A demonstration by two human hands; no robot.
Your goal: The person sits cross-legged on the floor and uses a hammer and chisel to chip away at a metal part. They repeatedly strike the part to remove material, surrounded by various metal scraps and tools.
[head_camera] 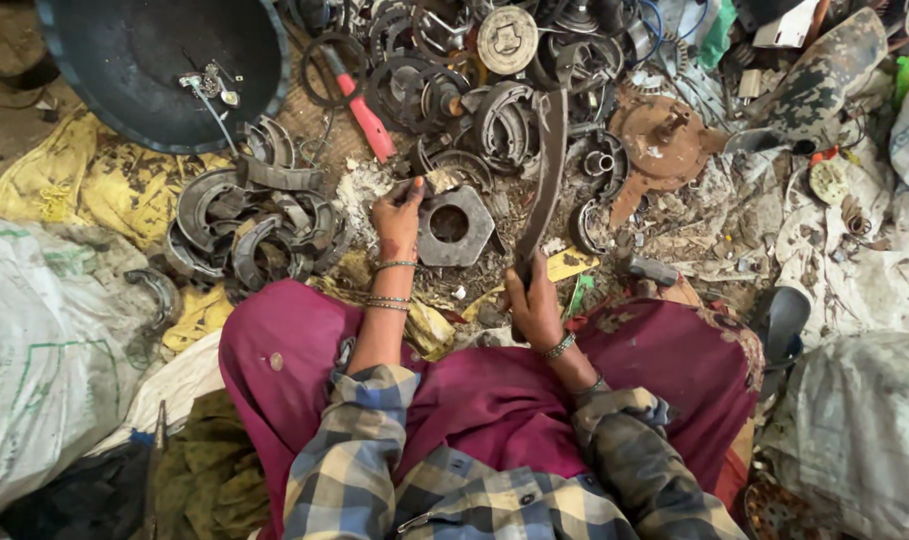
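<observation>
Rusty metal fills nearly everything I see from the head camera. My left hand point(399, 215) pinches a small scrap piece point(441, 181), fingers closed on it, holding it over the top edge of a grey hexagonal metal block point(456, 228) with a round hole through its middle. My right hand point(535, 305) is wrapped tight around the lower end of a long dark metal blade point(549, 170), which stands up and away from me, its tip reaching into the scrap heap just right of the block.

For containers, a big dark round basin point(155, 60) sits at the upper left; inside it I make out only a small metal fitting with a thin rod point(211, 88), the rest of its floor bare. White woven sacks point(45, 340) bulge at my left and another sack point(860, 420) at my right; I cannot tell what they hold.

Left of the block lies a heap of curved brake shoes point(245, 225). A red-handled tool point(367, 115) lies beyond, and a rusty round plate point(665, 140) sits to the upper right.

Room is tight: the sacks hem both sides, my magenta-clothed knees point(475, 390) close the near edge, and the only barer floor is the littered patch around the block, between my two hands.
</observation>
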